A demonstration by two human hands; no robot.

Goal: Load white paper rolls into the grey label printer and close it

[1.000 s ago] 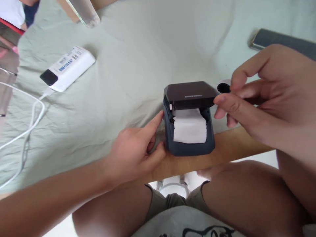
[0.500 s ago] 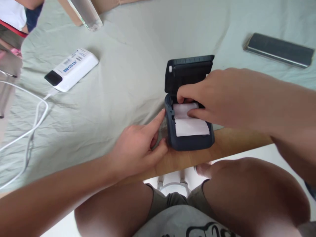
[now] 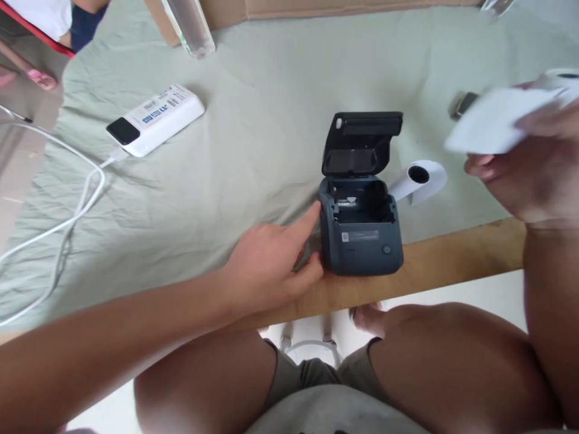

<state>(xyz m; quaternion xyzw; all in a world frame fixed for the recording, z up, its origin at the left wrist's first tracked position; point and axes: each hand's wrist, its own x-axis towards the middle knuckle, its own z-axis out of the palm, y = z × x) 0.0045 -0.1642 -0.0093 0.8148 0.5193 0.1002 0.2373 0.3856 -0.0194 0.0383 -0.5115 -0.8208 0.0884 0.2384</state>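
A small dark blue label printer (image 3: 362,256) stands at the table's front edge with its lid (image 3: 362,144) raised and its paper bay exposed. My left hand (image 3: 271,262) lies against its left side, forefinger and thumb apart and touching the casing, not wrapped round it. At the right, my right hand (image 3: 534,175) is closed on a white paper roll (image 3: 502,123), its loose sheet hanging out to the left; motion blurs it. Just right of the printer lies another white paper roll (image 3: 402,184), its dark core facing me and a strip curling out.
A white power bank (image 3: 158,120) with a cable (image 3: 67,223) lies at left. A clear container (image 3: 192,30) and cardboard (image 3: 316,7) are at the back. A dark slab's end (image 3: 465,103) shows beside the held paper. Another person's foot (image 3: 41,78) is at far left.
My right hand has lifted the paper roll out of the printer and carried it to the right. The bay now shows its inside, and the second roll has come into sight.
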